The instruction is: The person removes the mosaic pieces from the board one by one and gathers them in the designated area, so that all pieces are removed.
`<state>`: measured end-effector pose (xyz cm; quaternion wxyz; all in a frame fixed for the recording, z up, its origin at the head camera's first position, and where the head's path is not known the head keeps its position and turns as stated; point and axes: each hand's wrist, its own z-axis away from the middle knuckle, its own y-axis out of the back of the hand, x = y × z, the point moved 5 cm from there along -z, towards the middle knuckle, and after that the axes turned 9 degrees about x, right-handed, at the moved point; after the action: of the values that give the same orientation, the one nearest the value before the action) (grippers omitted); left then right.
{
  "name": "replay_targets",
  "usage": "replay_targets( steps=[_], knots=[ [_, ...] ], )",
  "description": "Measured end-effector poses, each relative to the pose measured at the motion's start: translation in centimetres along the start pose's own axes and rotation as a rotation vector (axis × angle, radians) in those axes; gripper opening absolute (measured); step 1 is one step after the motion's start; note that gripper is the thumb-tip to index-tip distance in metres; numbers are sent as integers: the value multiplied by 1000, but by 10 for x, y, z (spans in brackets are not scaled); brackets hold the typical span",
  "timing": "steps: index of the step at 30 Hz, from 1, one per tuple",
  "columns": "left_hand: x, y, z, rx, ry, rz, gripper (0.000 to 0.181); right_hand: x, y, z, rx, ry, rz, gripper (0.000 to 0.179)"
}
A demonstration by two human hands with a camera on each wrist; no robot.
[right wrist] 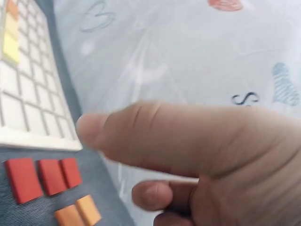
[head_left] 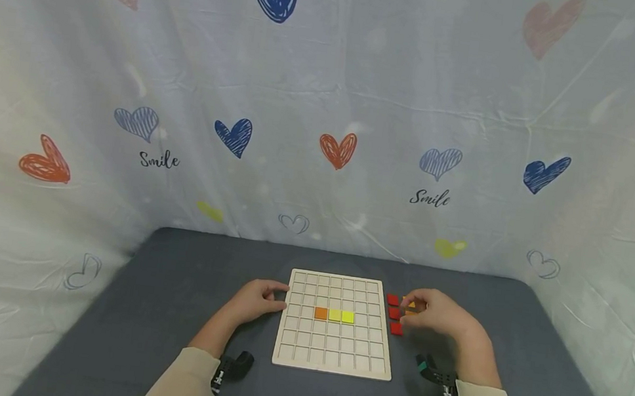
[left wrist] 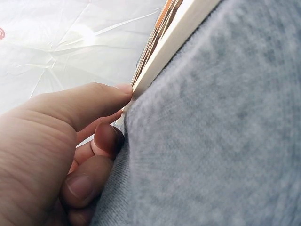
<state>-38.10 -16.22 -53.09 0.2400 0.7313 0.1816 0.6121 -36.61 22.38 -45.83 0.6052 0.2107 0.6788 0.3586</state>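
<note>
A pale wooden grid board (head_left: 292, 357) lies flat on the dark table. In one of its middle rows sit an orange tile (head_left: 321, 313) and two yellow tiles (head_left: 348, 317) side by side. My left hand (head_left: 254, 300) touches the board's left edge with thumb and index fingertips set apart; its other fingers bend loosely. Over the right side of the board hovers my right hand (head_left: 439, 313), thumb and index apart, nothing seen between them. Beneath and beside it are three red tiles (right wrist: 23, 180) in a line, with orange tiles (right wrist: 88, 210) next to them, partly hidden in the head view.
The dark grey cloth (head_left: 196, 269) covers the table around the board. A white curtain (head_left: 330, 94) printed with hearts hangs behind and at both sides. Each wrist carries a black strapped camera (head_left: 441, 378).
</note>
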Motion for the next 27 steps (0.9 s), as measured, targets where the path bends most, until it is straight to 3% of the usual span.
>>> replay_targets(
  steps=[7,15,20,27],
  knots=[
    [0,1,0,0,-2,-4,41,-16,13,2,91,79,-54,38],
    [-2,-1,0,-4,3,0,42,-36,12,2,229,173,-55,43],
    [-2,0,0,-3,5,-1,42,-53,-4,-3,287,229,-95,37],
    [1,0,0,2,7,-7,41,-76,-39,-10,275,345,-107,42]
  ],
)
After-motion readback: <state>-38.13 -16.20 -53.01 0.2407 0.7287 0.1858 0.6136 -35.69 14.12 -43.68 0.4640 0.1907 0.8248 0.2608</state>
